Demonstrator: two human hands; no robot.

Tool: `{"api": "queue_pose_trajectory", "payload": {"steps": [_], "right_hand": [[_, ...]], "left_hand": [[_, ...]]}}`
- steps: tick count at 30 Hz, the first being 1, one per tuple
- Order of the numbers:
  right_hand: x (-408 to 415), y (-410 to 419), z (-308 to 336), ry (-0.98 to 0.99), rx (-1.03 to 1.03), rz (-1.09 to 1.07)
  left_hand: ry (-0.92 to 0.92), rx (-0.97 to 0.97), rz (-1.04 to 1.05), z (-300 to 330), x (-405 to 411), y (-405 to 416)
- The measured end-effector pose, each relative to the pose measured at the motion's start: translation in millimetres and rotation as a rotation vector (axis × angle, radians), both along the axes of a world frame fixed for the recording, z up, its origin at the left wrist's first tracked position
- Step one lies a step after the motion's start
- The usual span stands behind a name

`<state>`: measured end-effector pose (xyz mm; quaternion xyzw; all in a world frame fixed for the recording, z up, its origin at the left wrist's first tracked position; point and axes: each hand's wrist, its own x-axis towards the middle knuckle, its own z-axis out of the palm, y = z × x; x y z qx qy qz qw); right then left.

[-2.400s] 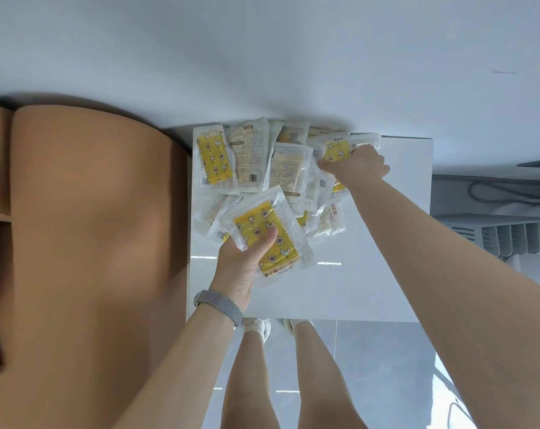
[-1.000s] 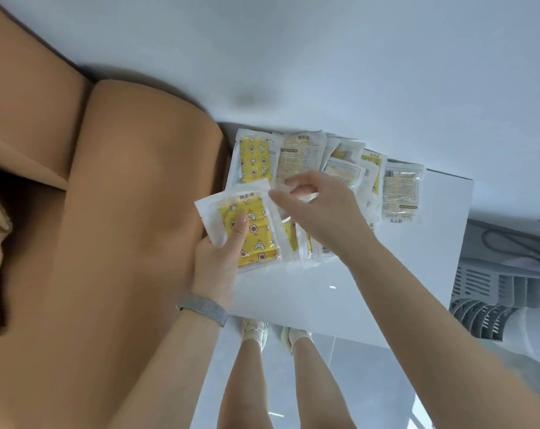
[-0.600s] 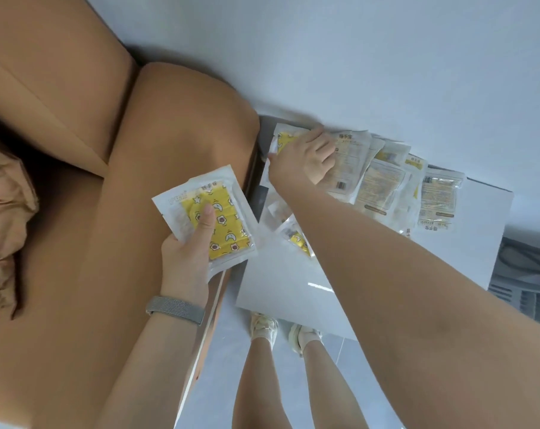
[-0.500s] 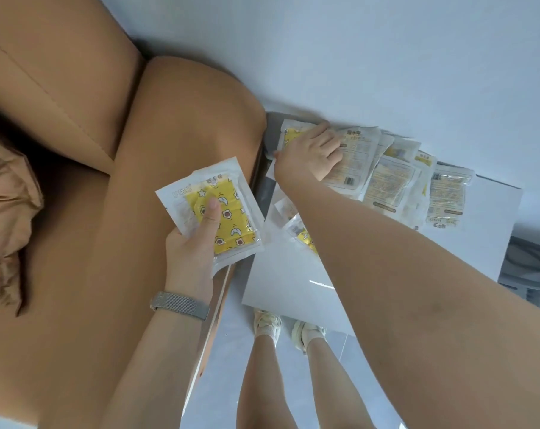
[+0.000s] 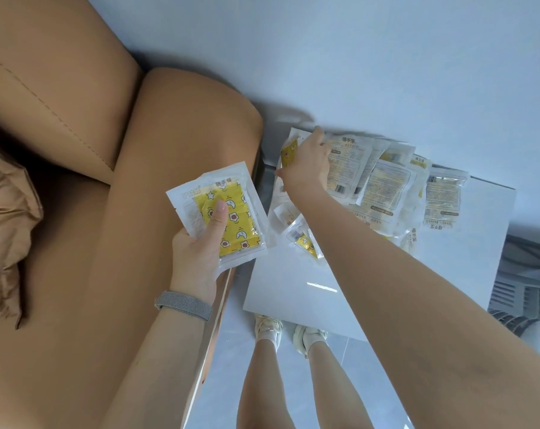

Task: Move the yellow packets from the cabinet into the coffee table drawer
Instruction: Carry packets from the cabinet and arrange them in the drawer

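Several yellow packets (image 5: 383, 190) in clear wrappers lie spread along the far edge of a white cabinet top (image 5: 296, 286). My left hand (image 5: 197, 252) holds a small stack of yellow packets (image 5: 228, 218) over the sofa arm, thumb pressed on the top one. My right hand (image 5: 306, 165) reaches to the far left end of the pile and grips a yellow packet (image 5: 289, 153) there, fingers curled over its edge. The coffee table drawer is not in view.
A tan leather sofa (image 5: 77, 181) fills the left side, its arm right against the cabinet, with a tan cushion (image 5: 6, 227) at the far left. A white wall is behind. My legs and shoes (image 5: 290, 332) stand on the grey floor. A white slatted appliance (image 5: 522, 292) sits at the right.
My view has swung left toward the sofa. My right hand moved from the right of the pile to its far left end and took hold of a packet. My left hand keeps its stack.
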<state>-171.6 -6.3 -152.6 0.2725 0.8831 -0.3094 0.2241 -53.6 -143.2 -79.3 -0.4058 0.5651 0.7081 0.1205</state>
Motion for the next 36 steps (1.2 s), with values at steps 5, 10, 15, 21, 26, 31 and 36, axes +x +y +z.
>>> {"api": "queue_pose_trajectory", "payload": {"steps": [5,10,15,21,26,31,36], "right_hand": [[15.5,21.1,20.4,0.128,-0.170,-0.110],[35.6,47.5,13.3,0.193,-0.088,-0.167],[34.0,52.8,11.2,-0.002,0.185,-0.058],[38.0,40.6,-3.4,-0.034,0.327,0.087],[42.1,42.5,-8.6,0.014,0.372,0.120],[38.0,56.1,1.7,0.104,0.282,0.122],[51.0,76.8,52.7,0.247,-0.054,-0.085]], "left_hand": [[-0.006,0.008,-0.033,-1.8,-2.2,8.1],[-0.014,0.019,-0.046,-4.8,-4.6,18.2],[-0.009,0.014,-0.084,-4.2,-5.5,26.8],[-0.002,0.004,-0.096,-4.3,-1.7,33.5],[-0.018,-0.002,-0.108,-5.8,4.0,29.9],[-0.022,-0.001,-0.107,-5.5,8.2,26.6],[-0.015,0.009,-0.121,-1.8,8.8,27.0]]}}
